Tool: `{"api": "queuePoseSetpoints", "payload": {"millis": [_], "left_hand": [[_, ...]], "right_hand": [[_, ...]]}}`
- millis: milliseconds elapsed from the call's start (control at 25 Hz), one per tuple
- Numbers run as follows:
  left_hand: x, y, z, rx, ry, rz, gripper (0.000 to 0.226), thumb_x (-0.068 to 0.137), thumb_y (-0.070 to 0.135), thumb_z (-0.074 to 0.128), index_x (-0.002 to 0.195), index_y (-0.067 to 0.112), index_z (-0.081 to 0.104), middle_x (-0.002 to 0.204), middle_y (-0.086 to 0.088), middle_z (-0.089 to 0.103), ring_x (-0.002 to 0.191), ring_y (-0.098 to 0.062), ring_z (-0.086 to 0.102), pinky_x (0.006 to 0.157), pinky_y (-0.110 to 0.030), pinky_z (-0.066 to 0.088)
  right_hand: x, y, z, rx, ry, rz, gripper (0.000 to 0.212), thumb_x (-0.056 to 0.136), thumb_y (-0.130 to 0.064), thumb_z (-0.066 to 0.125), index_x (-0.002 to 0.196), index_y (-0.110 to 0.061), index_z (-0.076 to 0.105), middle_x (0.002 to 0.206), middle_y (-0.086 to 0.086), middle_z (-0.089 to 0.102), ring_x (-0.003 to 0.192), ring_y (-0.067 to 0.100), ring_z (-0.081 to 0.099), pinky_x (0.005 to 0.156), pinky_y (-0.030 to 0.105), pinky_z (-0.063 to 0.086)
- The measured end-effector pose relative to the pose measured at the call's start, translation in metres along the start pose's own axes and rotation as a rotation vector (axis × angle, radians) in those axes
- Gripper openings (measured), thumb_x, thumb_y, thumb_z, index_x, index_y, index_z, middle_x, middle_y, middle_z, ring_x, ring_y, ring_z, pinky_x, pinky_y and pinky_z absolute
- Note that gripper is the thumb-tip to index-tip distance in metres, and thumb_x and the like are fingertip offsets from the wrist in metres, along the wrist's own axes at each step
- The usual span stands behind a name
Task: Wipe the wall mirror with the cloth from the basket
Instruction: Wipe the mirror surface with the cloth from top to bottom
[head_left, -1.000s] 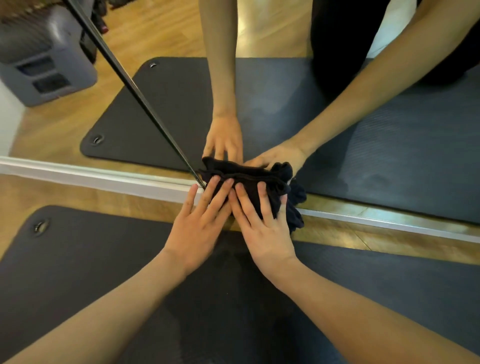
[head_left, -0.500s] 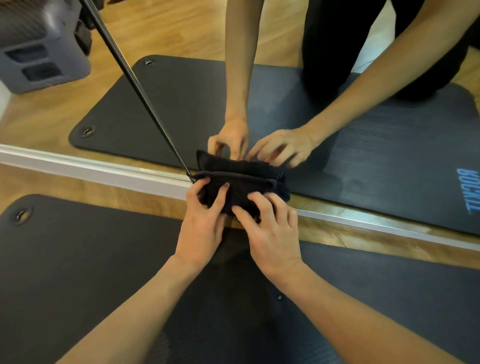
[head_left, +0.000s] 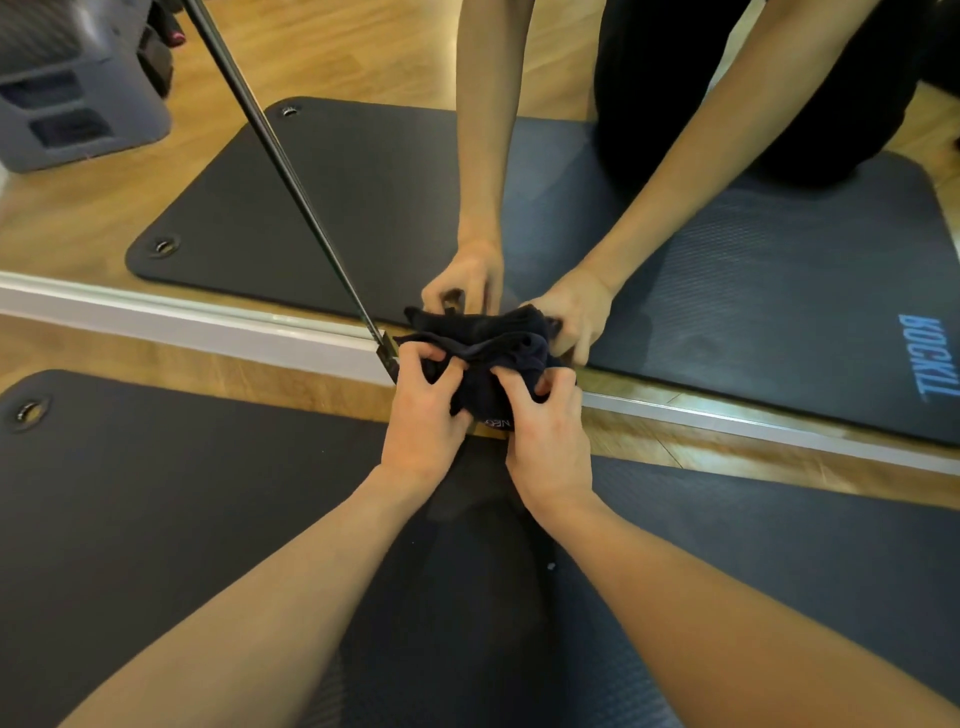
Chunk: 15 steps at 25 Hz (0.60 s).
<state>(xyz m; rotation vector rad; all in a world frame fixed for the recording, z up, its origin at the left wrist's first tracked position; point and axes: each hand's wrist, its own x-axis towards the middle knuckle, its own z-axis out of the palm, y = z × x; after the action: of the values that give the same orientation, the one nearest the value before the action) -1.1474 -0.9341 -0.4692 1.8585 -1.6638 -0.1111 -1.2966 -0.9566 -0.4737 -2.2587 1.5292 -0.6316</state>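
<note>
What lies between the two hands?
Only the bunched dark cloth: the left hand and right hand grip it together at the mirror base, in the head view.

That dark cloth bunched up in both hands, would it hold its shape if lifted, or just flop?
Probably flop: the dark cloth is creased and bunched where the left hand and right hand grip it. It looks light, since fingertips alone gather it. It seems unlikely to slip, as the fabric folds around the fingers.
</note>
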Motion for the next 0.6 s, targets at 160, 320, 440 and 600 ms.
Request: {"api": "queuePoseSetpoints", "payload": {"millis": [160, 320, 440, 600], "left_hand": [[-0.003, 0.042, 0.02, -0.033, -0.022, 0.017, 0.043, 0.077, 0.0, 0.083, 0.116, 0.007, 0.066, 0.127, -0.001, 0.034, 0.114, -0.025, 0.052, 0.098, -0.033, 0.053], [-0.01, 0.129, 0.065, -0.073, -0.086, 0.027, 0.048, 0.072, 0.0, 0.086, 0.116, 0.007, 0.069, 0.125, 0.0, 0.032, 0.114, -0.021, 0.05, 0.1, -0.034, 0.053], [-0.018, 0.214, 0.111, -0.162, -0.127, 0.062, 0.049, 0.068, 0.002, 0.088, 0.114, 0.007, 0.071, 0.122, 0.0, 0.033, 0.11, -0.021, 0.054, 0.099, -0.036, 0.055], [-0.021, 0.332, 0.165, -0.28, -0.23, 0.061, 0.04, 0.067, 0.004, 0.088, 0.102, 0.011, 0.069, 0.117, 0.0, 0.037, 0.1, -0.022, 0.058, 0.093, -0.039, 0.058]], "right_hand": [[-0.006, 0.039, -0.032, 0.015, 0.021, -0.004, 0.086, 0.078, 0.008, 0.07, 0.141, -0.038, 0.035, 0.12, 0.007, 0.031, 0.106, 0.031, 0.048, 0.064, 0.037, 0.059], [-0.033, 0.123, -0.093, 0.015, 0.044, 0.034, 0.08, 0.077, 0.006, 0.068, 0.138, -0.037, 0.04, 0.119, 0.003, 0.03, 0.105, 0.033, 0.051, 0.064, 0.045, 0.06], [-0.058, 0.2, -0.154, -0.039, 0.064, 0.096, 0.074, 0.076, 0.002, 0.068, 0.134, -0.037, 0.046, 0.123, 0.005, 0.034, 0.107, 0.039, 0.055, 0.067, 0.049, 0.06], [-0.091, 0.289, -0.237, -0.102, 0.111, 0.184, 0.074, 0.073, 0.002, 0.071, 0.132, -0.037, 0.047, 0.13, 0.013, 0.039, 0.112, 0.045, 0.055, 0.08, 0.049, 0.06]]}}
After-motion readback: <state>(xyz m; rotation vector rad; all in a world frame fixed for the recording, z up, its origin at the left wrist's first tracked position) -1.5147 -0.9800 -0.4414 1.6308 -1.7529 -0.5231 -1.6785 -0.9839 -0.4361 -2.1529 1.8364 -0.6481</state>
